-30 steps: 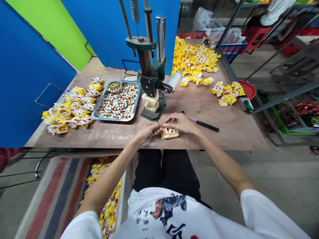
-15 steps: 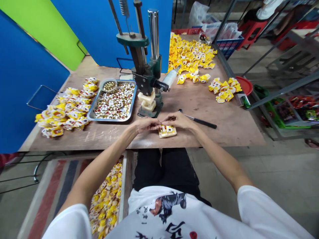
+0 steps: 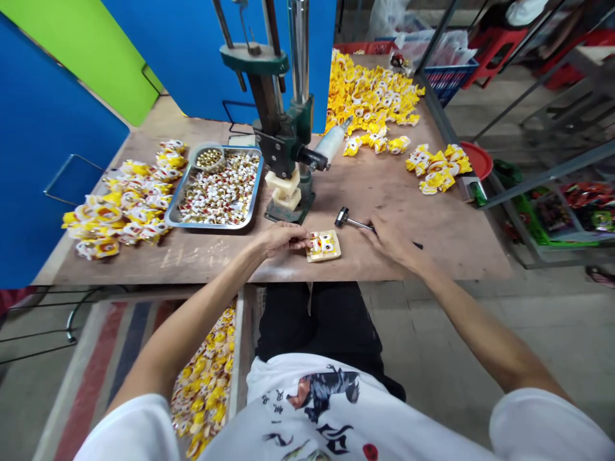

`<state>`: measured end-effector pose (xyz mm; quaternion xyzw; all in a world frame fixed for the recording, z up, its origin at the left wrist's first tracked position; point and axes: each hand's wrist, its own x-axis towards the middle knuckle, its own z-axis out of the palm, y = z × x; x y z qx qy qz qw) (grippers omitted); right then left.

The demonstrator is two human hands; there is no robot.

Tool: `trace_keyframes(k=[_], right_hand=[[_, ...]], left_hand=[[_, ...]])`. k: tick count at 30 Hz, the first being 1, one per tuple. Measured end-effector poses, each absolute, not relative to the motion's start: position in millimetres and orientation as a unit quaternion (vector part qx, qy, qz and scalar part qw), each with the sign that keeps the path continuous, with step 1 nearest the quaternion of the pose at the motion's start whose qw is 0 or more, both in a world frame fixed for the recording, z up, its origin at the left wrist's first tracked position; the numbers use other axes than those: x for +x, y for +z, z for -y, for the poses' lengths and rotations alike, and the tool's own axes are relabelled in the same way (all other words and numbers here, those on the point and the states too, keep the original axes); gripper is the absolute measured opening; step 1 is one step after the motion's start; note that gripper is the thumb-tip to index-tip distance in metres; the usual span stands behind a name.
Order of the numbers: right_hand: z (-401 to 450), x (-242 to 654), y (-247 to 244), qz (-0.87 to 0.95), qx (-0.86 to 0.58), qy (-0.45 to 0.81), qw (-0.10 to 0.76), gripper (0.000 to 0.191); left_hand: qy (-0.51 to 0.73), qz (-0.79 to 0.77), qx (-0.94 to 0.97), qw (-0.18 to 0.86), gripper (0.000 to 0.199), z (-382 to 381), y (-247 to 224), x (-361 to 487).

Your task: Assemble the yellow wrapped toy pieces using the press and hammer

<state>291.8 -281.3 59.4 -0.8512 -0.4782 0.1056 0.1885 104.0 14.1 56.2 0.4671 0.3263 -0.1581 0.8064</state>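
On the cream block (image 3: 331, 257) near the table's front edge lies a small yellow-and-white cartoon face piece (image 3: 325, 242) with printed eyes. My left hand (image 3: 283, 239) pinches the left side of this piece, its fingertips closed. To the right, my right hand (image 3: 394, 242) is closed over the handle of a small hammer (image 3: 353, 221); motion smears the fingers a little. The hammer's dark head points left, and the handle's end shows beyond the hand. Behind the block stands a green hand press (image 3: 283, 137) with cream jaws (image 3: 284, 190).
A metal tray (image 3: 211, 225) of small white, red and gold parts holds a round tub (image 3: 206, 158) of gold pieces. Yellow-and-white pieces form piles at left (image 3: 127, 205), back right (image 3: 372, 96) and right (image 3: 439, 168). An open drawer (image 3: 239, 358) of similar pieces is below.
My right hand has left the face piece and moved right onto the hammer's handle. My left hand stays at the piece, which now shows more fully on its block.
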Motion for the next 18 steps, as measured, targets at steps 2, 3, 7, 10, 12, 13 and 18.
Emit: trace_keyframes(k=[2,3,7,10,12,13,18], right_hand=[[270.6,273.8,79.2,0.512,-0.825,0.076,0.226,0.031],[265.4,264.7,87.6,0.519,-0.814,0.039,0.258,0.034],[256.8,238.8,91.0,0.478,-0.789,-0.112,0.369,0.046],[261.1,236.5,77.4,0.524,-0.789,0.007,0.321,0.052],[264.7,242.2,74.2,0.488,-0.811,0.048,0.319,0.054],[266.7,246.1,74.2,0.447,-0.827,0.035,0.34,0.053],[281.8,265.9,64.4,0.406,-0.83,0.114,0.365,0.048]], left_hand=[[-0.156,-0.321,0.467,0.809,0.004,-14.5,55.4,103.5],[-0.155,-0.319,0.468,0.81,0.005,-14.5,55.0,103.1],[-0.155,-0.316,0.471,0.809,0.006,-13.4,53.1,101.8],[-0.145,-0.303,0.479,0.811,0.009,-12.3,51.0,102.4],[-0.148,-0.294,0.484,0.811,0.013,-12.5,50.9,102.4],[-0.153,-0.287,0.487,0.81,0.015,-13.0,51.8,101.6],[-0.113,-0.188,0.572,0.791,0.043,-11.8,59.3,82.4]])
